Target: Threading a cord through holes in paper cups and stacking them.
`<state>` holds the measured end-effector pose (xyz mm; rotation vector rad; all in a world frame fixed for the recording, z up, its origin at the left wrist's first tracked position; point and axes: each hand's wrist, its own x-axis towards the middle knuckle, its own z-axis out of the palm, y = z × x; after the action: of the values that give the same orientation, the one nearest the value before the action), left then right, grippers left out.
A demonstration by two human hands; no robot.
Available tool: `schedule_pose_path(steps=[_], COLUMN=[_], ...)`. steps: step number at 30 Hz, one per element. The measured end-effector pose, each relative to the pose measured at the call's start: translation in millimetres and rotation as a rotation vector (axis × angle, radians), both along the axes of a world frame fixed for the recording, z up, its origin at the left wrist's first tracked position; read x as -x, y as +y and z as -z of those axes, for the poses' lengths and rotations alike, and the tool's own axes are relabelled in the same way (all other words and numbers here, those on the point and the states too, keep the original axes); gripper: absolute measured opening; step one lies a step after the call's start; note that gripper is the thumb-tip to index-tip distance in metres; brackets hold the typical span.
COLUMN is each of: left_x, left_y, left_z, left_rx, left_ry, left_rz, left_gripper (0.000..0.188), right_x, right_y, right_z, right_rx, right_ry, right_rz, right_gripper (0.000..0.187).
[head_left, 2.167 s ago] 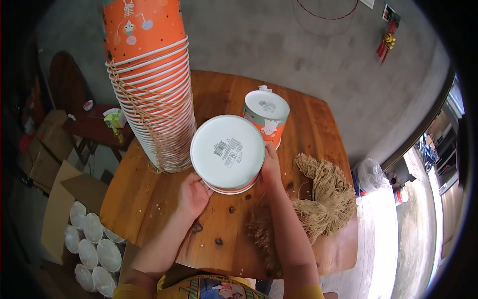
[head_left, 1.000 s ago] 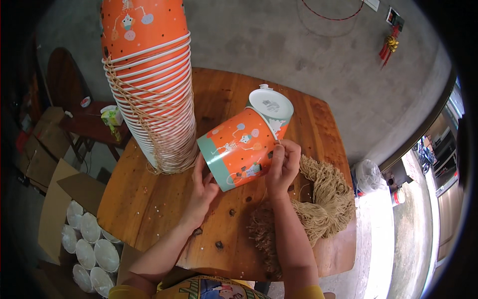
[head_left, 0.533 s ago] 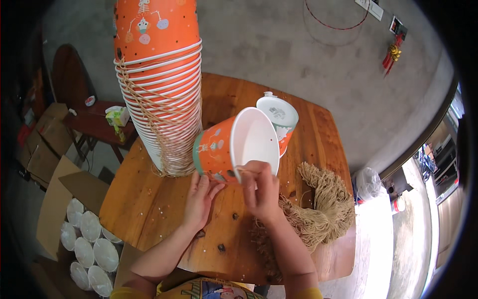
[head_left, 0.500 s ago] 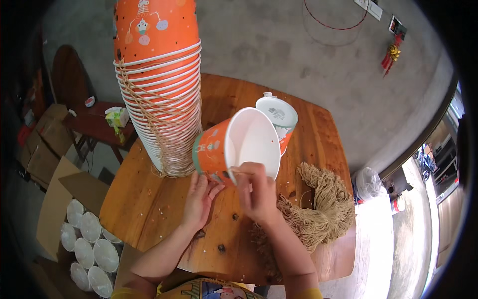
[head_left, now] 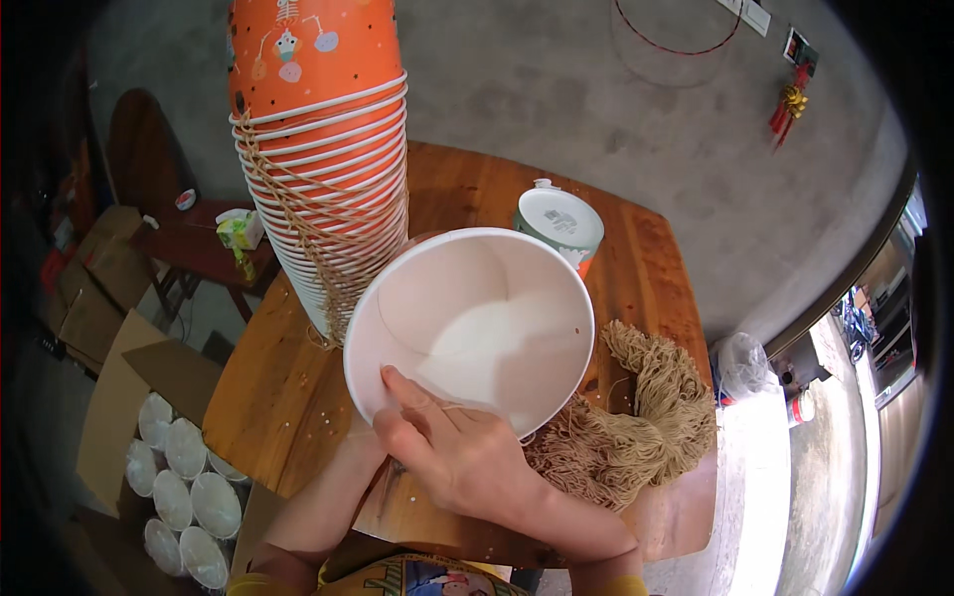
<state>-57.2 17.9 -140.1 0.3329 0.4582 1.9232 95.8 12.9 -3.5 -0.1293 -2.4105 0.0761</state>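
Note:
A paper bucket (head_left: 477, 338), white inside, is tipped so its wide mouth faces me above the wooden table. My right hand (head_left: 462, 452) lies over its near rim, the index fingertip against the inner wall and the thumb bent by the rim. Whether a cord is between those fingers is too small to tell. My left hand is behind the bucket; only its wrist (head_left: 360, 447) shows, and its fingers are hidden. A small dark hole shows in the bucket's right wall. Beside the bucket lies a hank of tan cord (head_left: 651, 427).
A tall stack of nested orange buckets (head_left: 323, 179), with cord hanging down its side, stands at left. Another bucket (head_left: 561, 217) sits upside down at the back of the table (head_left: 646, 258). On the floor at left, a carton (head_left: 119, 397) holds several wrapped white round items.
The bucket has turned its mouth toward me and come nearer. My right hand has shifted left and lower along the rim; my left hand has gone out of sight behind the bucket.

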Motion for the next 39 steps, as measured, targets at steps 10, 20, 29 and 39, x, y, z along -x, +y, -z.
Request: schedule_pose_path(steps=[10, 20, 29, 39], left_x=[-5.0, 11.3, 8.1, 0.7], left_y=[1.9, 4.0, -35.3, -43.9], left_z=[-8.6, -21.9, -42.0, -65.7], left_rx=[0.022, 0.022, -0.168, -0.159], left_ry=[0.001, 0.015, 0.376, 1.308], left_rz=[-0.115, -0.203, -0.519, -0.993], left_gripper=[0.046, 0.044, 0.024, 0.029], right_x=[-2.9, -4.8, -10.8, -12.8], right_y=[-14.8, -8.2, 28.3, 84.2], right_z=[-6.2, -8.1, -9.6, 37.2], right_rx=[0.036, 0.067, 1.258, 2.211], right_ry=[-0.049, -0.091, 0.281, 0.365], right_rz=[0.063, 0.099, -0.230, -0.289], right_gripper=[0.023, 0.022, 0.046, 0.042])
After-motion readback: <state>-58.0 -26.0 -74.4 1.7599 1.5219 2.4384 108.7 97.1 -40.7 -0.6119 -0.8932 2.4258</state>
